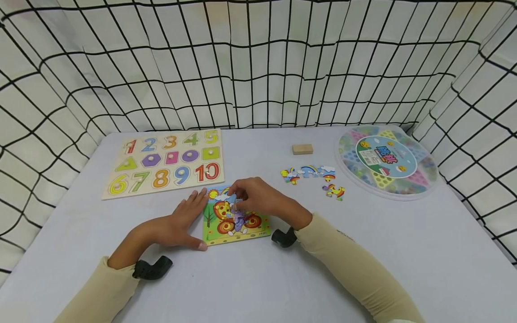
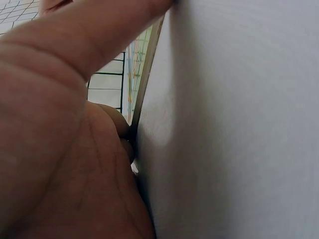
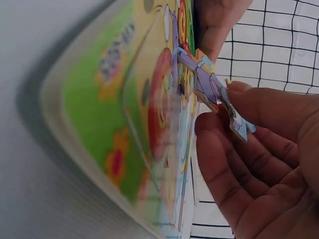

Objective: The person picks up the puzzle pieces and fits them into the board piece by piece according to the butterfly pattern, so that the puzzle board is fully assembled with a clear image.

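Observation:
A small square jigsaw board (image 1: 236, 240) with a colourful cartoon picture lies on the table. Along its left edge rests my left hand (image 1: 179, 224), fingers stretched out and thumb near the bottom left corner; in the left wrist view the board's thin side runs beside the fingers. Over the board, my right hand (image 1: 258, 197) pinches a purple-and-blue puzzle piece (image 3: 207, 87) between thumb and fingers. That piece is tilted, its lower end at the picture's surface; whether it touches I cannot tell.
Loose puzzle pieces (image 1: 310, 171) lie right of the board, with another piece (image 1: 334, 191) close by. Behind them sits a wooden block (image 1: 302, 149). A number-and-shape board (image 1: 135, 162) is at the left, a round packaged board game (image 1: 347, 172) at the right. Black netting (image 1: 250, 80) encloses the table.

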A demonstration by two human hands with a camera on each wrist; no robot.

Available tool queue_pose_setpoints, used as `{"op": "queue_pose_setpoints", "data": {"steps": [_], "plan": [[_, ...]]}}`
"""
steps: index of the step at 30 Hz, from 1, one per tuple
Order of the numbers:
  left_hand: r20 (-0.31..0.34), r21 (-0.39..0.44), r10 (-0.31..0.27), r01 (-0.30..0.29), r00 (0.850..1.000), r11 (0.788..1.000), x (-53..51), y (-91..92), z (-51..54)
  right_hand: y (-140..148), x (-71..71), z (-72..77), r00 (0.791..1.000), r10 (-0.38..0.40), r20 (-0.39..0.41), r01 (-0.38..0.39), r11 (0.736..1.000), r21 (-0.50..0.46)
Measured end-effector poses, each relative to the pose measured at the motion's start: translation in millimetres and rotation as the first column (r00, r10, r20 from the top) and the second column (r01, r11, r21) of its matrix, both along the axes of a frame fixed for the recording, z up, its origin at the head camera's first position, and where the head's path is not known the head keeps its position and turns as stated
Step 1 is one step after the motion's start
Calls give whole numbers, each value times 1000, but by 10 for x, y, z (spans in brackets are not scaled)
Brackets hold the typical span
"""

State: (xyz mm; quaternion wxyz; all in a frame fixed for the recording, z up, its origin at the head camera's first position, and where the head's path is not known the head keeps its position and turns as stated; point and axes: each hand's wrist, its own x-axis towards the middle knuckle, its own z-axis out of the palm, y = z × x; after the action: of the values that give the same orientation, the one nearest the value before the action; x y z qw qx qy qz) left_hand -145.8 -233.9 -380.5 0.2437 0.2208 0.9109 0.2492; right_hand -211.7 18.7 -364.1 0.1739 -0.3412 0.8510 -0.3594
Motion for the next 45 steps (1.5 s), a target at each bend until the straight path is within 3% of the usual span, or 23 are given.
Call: {"op": "queue_pose_setpoints", "data": {"steps": [7,21,39,45], "plan": [[0,-9,1,-1,1000,1000,-9,11,-1,-20,16,-44,997,-7,-75,19,988,154],[-1,3,7,-7,1000,1000,12,4,-7,-82,56,-28,994,18,-106,8,970,245],[-6,0,5,-5,1000,1000,16,2,-8,-88,19,-63,998,4,-68,13,970,243],[-11,-3,10,-10,1000,1000,19,9,-4,-94,25,-64,996,12,-89,11,968,252]]}}
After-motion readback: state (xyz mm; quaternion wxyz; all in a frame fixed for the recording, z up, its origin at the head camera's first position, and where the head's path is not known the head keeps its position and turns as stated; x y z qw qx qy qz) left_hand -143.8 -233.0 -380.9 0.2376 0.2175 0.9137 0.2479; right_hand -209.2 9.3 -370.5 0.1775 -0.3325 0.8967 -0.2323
